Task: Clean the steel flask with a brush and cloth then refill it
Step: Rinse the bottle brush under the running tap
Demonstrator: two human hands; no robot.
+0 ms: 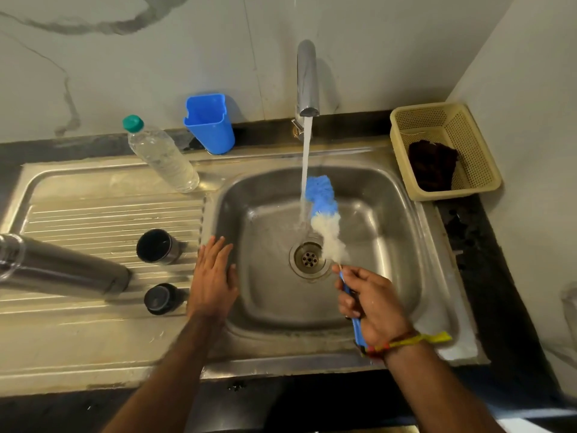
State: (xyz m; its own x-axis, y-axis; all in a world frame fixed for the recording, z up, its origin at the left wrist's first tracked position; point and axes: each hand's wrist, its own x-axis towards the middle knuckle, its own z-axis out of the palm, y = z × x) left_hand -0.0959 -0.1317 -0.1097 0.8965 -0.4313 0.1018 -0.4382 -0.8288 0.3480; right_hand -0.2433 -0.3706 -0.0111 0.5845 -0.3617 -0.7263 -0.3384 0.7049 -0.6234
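Two hands are in view, and they differ. Your right hand (373, 303) is the working grip: its fingers are curled round the blue handle of one bottle brush (324, 214), which angles up and away over the sink basin (390, 214). The brush's blue and white bristles sit in and just beside the single stream of water (305, 170) falling from one tap (307, 78) at the back edge of the bench. Your left hand (214, 278) lies released, fingers straight and spread, resting on the sink's left rim where the basin meets the draining board (93, 207).

One steel flask (62, 270) lies on its side on the draining board, toward the left edge of the bench, well apart from the right-hand grip and to the left of your left hand, touched by neither. Two dark round caps stand between the flask and your left hand: one open cup (156, 246) further back, one lid (162, 298) nearer the front edge.

One clear plastic bottle (160, 154) with a green cap lies tilted at the back of the draining board. One blue plastic holder (210, 125) stands against the wall beside it. One cream basket (468, 145) sits at the back right corner, holding one dark cloth (432, 167).
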